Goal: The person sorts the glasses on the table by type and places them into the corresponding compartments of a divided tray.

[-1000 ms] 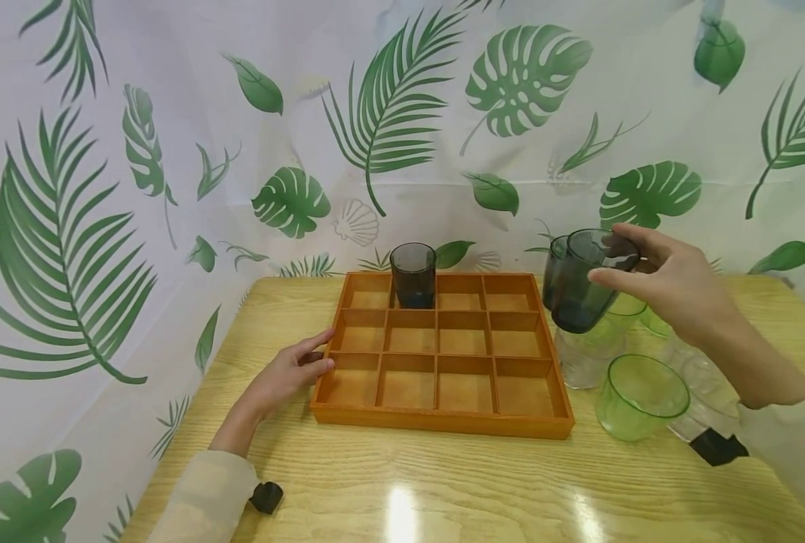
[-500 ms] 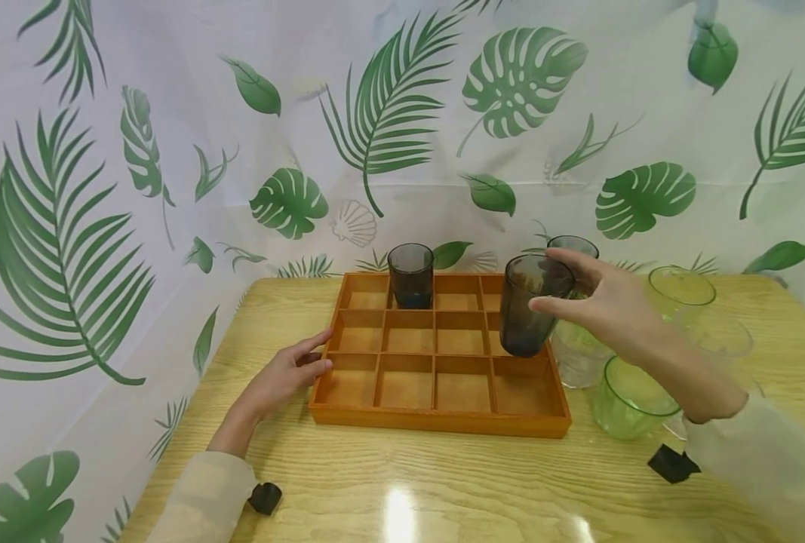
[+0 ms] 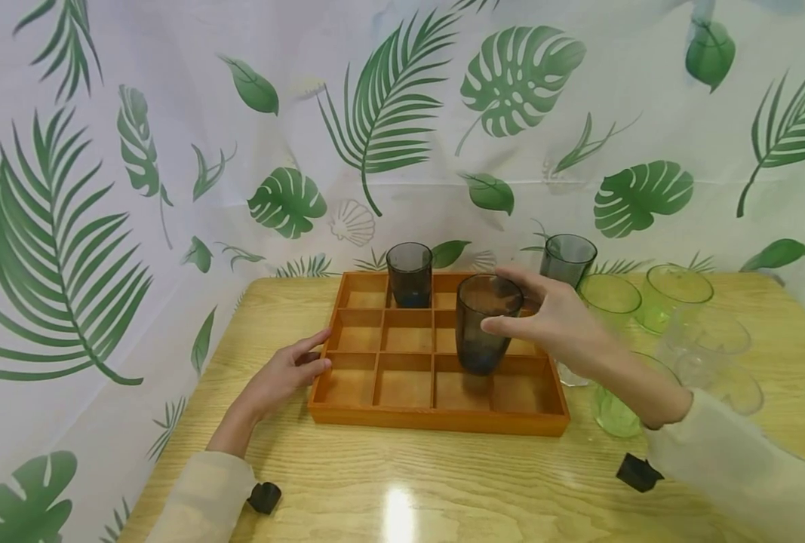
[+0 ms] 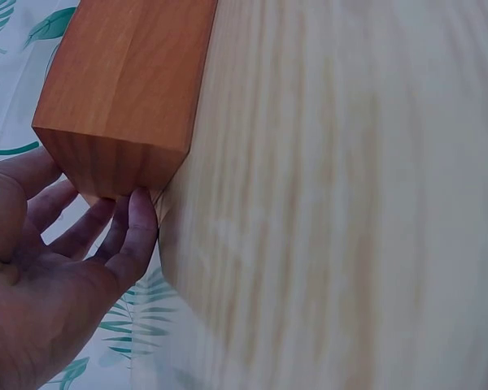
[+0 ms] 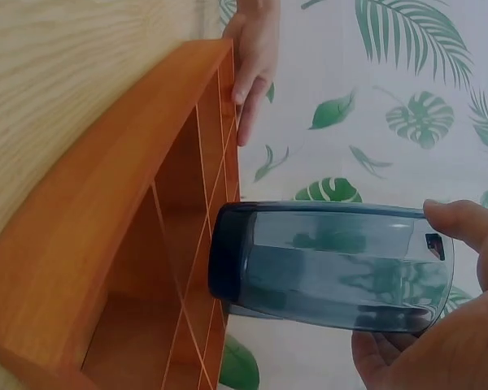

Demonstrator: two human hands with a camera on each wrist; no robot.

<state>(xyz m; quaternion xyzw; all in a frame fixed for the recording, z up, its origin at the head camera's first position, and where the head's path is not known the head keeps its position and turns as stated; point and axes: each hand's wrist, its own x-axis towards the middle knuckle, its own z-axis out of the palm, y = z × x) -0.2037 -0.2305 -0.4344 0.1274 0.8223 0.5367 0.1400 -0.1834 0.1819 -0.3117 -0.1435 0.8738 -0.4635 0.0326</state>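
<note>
A wooden tray (image 3: 402, 417) divided into compartments lies on the table. My right hand (image 3: 565, 324) holds a dark grey glass tumbler (image 3: 481, 332) near its rim, between thumb and fingers. The tumbler is slightly tilted over the tray's right half, its base above the compartments in the right wrist view. My left hand (image 3: 287, 381) rests at the tray's left side with its fingertips touching the outer wall, as the left wrist view also shows near the tray's corner. Another dark tumbler (image 3: 410, 279) stands in the back row, second compartment from the left.
Right of the tray stand another grey tumbler (image 3: 568, 256), green glasses (image 3: 677, 294) and clear glasses (image 3: 711, 339), some partly hidden by my right arm. A leaf-patterned sheet (image 3: 402, 151) hangs behind the wooden table (image 3: 348, 483).
My right hand has carried the grey tumbler left and down, from beside the other glasses to above the tray. My left hand has stayed at the tray's left side.
</note>
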